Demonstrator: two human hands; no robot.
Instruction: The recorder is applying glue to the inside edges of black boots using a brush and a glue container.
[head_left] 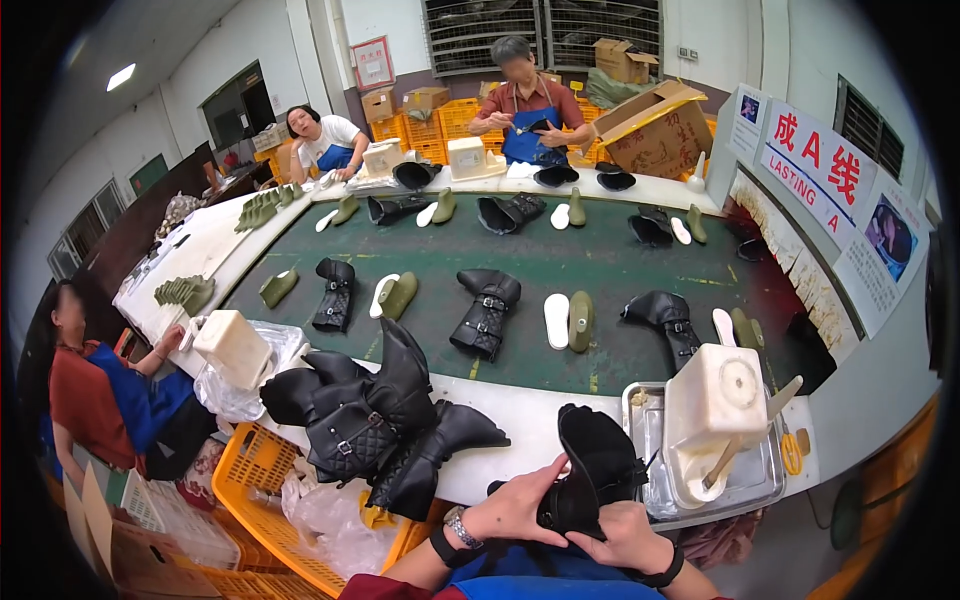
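Close in front of me, a black boot (602, 440) is held between both hands, its wide shaft opening tilted up toward the far side. My left hand (512, 508) grips its left side, thumb stretched up along the boot. Lower on the right side, my right hand (628, 540) is closed on it. The boot's lower part is partly hidden by the hands. To the left, a heap of black buckled boots (350, 425) lies on the white table edge (470, 470). Right of my hands stands a white glue container (712, 400) in a metal tray (655, 485).
A green conveyor belt (420, 262) carries boots, white insoles (556, 320) and olive shoe lasts (580, 320). Yellow-handled scissors (791, 453) lie beside the tray. An orange crate (240, 470) with plastic bags stands lower left. Co-workers sit or stand left and across.
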